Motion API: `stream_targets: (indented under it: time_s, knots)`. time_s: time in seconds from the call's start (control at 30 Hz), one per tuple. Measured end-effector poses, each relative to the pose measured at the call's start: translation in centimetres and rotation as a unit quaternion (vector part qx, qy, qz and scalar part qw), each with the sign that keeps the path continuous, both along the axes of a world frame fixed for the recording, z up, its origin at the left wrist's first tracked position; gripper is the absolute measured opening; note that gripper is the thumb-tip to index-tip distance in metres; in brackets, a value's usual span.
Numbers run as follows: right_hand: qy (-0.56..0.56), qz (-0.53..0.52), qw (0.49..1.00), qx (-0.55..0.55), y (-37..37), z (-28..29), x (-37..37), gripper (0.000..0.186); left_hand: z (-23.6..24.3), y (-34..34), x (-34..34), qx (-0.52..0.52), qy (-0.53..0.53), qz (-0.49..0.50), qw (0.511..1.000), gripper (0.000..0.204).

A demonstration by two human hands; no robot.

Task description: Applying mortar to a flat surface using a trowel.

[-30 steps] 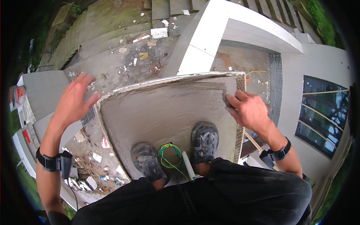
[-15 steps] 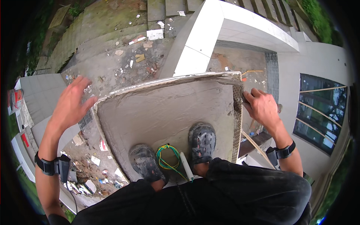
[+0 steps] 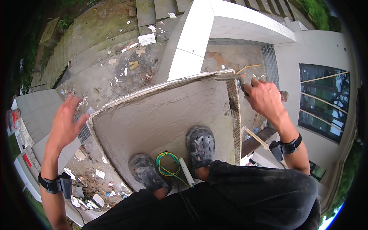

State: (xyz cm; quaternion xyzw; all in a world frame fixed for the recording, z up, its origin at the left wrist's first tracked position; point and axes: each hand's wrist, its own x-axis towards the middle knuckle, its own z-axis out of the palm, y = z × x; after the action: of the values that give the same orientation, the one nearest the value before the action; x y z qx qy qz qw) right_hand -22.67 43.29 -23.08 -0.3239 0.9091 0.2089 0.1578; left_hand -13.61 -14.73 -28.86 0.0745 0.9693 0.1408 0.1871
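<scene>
Grey wet mortar (image 3: 165, 105) covers the top of a raised slab with pale tiled edges. My right hand (image 3: 267, 100) is closed round the dark handle of a trowel (image 3: 226, 77), just past the slab's far right corner. Its thin blade lies along the far edge; my fingers partly hide the handle. Off the left corner hovers my left hand (image 3: 64, 124), fingers apart, holding nothing. A rough, honeycomb-patterned strip (image 3: 234, 100) runs down the slab's right side.
I am crouched on the slab in dark clogs (image 3: 201, 143). Between them lie a coil of green-yellow wire (image 3: 167, 164) and a white tube (image 3: 186, 172). Well below, rubble (image 3: 92, 191) litters the ground. A white-faced beam (image 3: 191, 46) rises beyond the far edge; a barred window (image 3: 324, 103) is at right.
The trowel and my right hand have moved slightly farther out along the right corner. My left hand has shifted a little lower and left in view. The whole view has tilted slightly.
</scene>
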Motion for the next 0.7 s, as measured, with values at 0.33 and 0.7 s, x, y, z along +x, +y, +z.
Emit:
stream_targets:
  time_s: [0.33,0.7]
  knots:
    - [0.03,-0.018,0.999,0.039,1.0,-0.4,-0.5,0.011,-0.3,0.0,0.1,0.035,-0.025,0.053,0.998,0.055]
    - [0.006,-0.023,0.999,0.037,1.3,0.0,-0.5,0.011,-0.3,0.1,0.2,0.042,-0.016,0.046,0.998,0.055]
